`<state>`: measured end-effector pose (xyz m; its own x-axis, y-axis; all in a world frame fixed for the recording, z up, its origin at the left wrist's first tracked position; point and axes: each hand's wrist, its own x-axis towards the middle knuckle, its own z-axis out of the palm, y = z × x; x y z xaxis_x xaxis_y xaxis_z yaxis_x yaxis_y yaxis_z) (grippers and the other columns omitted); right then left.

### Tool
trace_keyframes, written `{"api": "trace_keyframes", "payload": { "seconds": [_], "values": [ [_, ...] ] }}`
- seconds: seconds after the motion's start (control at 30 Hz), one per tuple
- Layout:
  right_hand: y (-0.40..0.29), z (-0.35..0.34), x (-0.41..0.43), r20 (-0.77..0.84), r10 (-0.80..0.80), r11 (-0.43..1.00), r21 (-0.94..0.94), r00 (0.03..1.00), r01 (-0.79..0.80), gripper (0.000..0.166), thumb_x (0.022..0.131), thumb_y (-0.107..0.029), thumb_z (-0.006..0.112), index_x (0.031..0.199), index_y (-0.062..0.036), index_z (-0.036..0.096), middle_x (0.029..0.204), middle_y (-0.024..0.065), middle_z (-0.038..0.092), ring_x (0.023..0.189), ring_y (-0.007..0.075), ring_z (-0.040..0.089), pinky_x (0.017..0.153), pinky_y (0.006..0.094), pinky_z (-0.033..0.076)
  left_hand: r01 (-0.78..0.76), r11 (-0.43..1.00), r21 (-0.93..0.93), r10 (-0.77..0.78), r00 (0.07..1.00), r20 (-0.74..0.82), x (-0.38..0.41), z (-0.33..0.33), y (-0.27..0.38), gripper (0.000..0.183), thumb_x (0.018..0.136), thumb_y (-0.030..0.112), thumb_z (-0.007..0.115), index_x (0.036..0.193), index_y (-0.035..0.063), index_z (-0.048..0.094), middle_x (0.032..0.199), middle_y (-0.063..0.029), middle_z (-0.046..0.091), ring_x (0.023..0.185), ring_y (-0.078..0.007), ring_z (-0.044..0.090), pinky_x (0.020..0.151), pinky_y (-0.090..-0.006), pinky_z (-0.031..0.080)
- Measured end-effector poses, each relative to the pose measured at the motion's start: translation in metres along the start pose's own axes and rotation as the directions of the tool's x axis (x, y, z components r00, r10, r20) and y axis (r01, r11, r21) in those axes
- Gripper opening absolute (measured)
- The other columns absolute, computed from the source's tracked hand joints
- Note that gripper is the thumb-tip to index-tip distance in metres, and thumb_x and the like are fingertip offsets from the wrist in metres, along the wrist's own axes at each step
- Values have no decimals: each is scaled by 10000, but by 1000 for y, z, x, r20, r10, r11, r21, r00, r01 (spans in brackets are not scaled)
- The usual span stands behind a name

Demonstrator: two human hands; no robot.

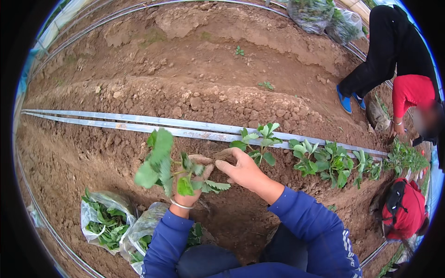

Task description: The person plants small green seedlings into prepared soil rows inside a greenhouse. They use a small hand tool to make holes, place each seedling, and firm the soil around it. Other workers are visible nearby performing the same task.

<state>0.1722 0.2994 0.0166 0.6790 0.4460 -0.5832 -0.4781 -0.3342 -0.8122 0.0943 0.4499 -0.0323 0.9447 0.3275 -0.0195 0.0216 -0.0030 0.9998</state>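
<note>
My left hand (195, 186) holds a leafy strawberry seedling (161, 161) above the soil bed, its leaves spreading toward the left and over the wrist. Thin brown roots (222, 156) stick out past the fingertips. My right hand (245, 170) curls its thumb and forefinger around those roots, close to the left fingertips. Just beyond the right hand, a strawberry plant (262, 142) stands in the soil beside two pale flat drip tapes (194, 133). More strawberry plants (330, 160) line the bed to the right.
Clear plastic bags of seedlings (107, 222) stand at lower left. More filled bags (311, 15) sit at the top right. A person in black trousers (382, 45) bends over the row at right; another person in red (405, 210) crouches below. A soil furrow (194, 66) runs beyond the bed.
</note>
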Motion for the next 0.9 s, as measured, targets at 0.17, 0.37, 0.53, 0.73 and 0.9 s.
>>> {"api": "trace_keyframes", "payload": {
  "seconds": [0.17, 0.37, 0.53, 0.73, 0.9],
  "values": [
    [21, -6, 11, -15, -238, 965, 109, 971, 238, 381, 811, -279, 679, 1003, 40, 596, 876, 59, 634, 693, 102, 558, 596, 279, 475, -237, 929, 285, 247, 969, 0, 2, 10, 9, 206, 788, -15, 654, 978, 23, 585, 973, -49, 556, 888, -135, 555, 788, -264, 463],
    [12, -4, 6, 54, -794, 405, -694, 605, 595, 306, 817, -213, 633, 720, -3, 433, 659, 163, 475, 598, 303, 477, 562, 349, 407, -327, 883, 338, 331, 942, 47, -1, 9, -6, 246, 775, -55, 640, 995, 13, 554, 952, -58, 541, 863, -140, 564, 774, -252, 465],
    [24, -1, 8, -105, -545, 806, -340, 832, 485, 267, 899, -250, 576, 799, -12, 508, 665, 57, 436, 613, 143, 448, 558, 324, 395, -323, 902, 288, 305, 946, 106, 2, 7, 4, 220, 803, -6, 644, 1009, 20, 570, 949, -48, 538, 834, -128, 555, 726, -256, 470],
    [22, -2, 15, 104, -306, 952, 26, 946, 305, 227, 901, -239, 582, 909, -24, 511, 767, -3, 513, 706, 68, 468, 565, 267, 419, 354, 849, -392, -368, 929, 41, -5, 5, 10, 228, 850, 52, 615, 1073, 61, 567, 1001, -19, 569, 873, -96, 524, 721, -255, 465],
    [12, 2, 13, 45, -417, 882, 262, 908, 392, 272, 886, -151, 595, 1099, -3, 512, 995, 36, 566, 893, 84, 518, 713, 249, 471, 370, 641, -672, -368, 917, 154, 0, 2, 6, 236, 875, 96, 599, 1098, 36, 550, 1050, -53, 584, 898, -142, 571, 766, -304, 499]
  ]
}}
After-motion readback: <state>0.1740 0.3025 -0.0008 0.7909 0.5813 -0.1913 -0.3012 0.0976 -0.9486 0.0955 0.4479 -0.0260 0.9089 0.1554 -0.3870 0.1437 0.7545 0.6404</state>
